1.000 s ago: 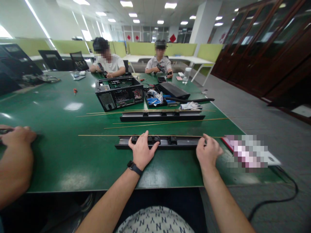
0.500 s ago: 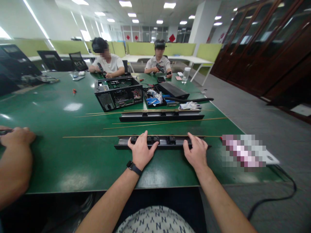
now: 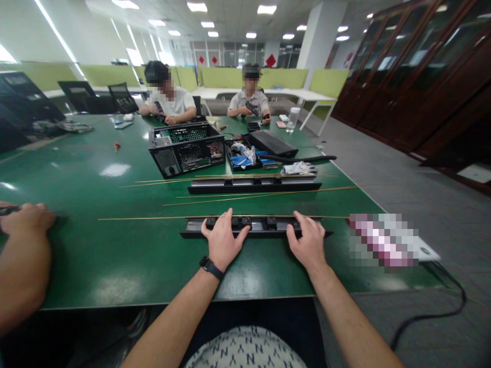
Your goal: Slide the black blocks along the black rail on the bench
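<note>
Right hand [image 3: 308,241] shifted left | left hand [image 3: 224,239] steady | both spread on rail [image 3: 266,235], seemingly unclenched

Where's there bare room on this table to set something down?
Glossy green tabletop lies bare between a co-worker's forearm and your left forearm, and on to your right forearm, short of the nearer long black rail. Crowded behind: thin golden rods, another black rail, open black computer case.

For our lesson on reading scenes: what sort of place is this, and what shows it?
Probably an open-plan office used as a workshop: yellow-green partitions stand near white desks, while an open computer case sits on the large green table.
</note>
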`<state>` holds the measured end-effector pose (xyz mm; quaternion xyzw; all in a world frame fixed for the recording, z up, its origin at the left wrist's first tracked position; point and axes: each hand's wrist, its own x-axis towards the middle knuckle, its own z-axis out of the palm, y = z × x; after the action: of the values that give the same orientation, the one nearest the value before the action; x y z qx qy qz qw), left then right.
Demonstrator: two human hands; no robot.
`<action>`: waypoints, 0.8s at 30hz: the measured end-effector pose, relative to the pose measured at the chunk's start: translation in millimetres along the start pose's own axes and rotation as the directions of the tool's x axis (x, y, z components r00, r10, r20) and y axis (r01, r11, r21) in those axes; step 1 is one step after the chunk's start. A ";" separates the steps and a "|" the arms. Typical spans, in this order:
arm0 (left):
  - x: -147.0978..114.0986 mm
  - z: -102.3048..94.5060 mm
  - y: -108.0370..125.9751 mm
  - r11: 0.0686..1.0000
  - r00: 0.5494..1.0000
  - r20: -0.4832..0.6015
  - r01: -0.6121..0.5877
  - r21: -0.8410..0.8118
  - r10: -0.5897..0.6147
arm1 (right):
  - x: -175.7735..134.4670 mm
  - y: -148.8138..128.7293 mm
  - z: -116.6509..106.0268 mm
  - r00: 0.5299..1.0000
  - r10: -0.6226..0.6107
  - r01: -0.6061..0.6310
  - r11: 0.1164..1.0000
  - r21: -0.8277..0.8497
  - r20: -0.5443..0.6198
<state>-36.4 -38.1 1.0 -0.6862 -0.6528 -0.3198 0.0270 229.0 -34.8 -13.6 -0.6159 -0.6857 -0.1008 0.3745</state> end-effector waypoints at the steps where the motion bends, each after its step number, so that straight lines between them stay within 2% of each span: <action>1: -0.2 0.1 -0.2 1.000 1.000 0.001 0.000 -0.001 0.000 | 0.2 -0.7 -0.5 1.000 -0.002 0.001 1.000 0.003 0.005; 24: 0.2 -1.7 1.7 1.000 1.000 -0.003 0.001 0.006 -0.001 | 0.5 1.9 3.0 1.000 0.018 -0.018 1.000 0.021 -0.019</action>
<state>-35.6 -38.9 3.1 -0.6852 -0.6542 -0.3189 0.0300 229.6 -32.2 -16.0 -0.6172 -0.6775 -0.0960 0.3884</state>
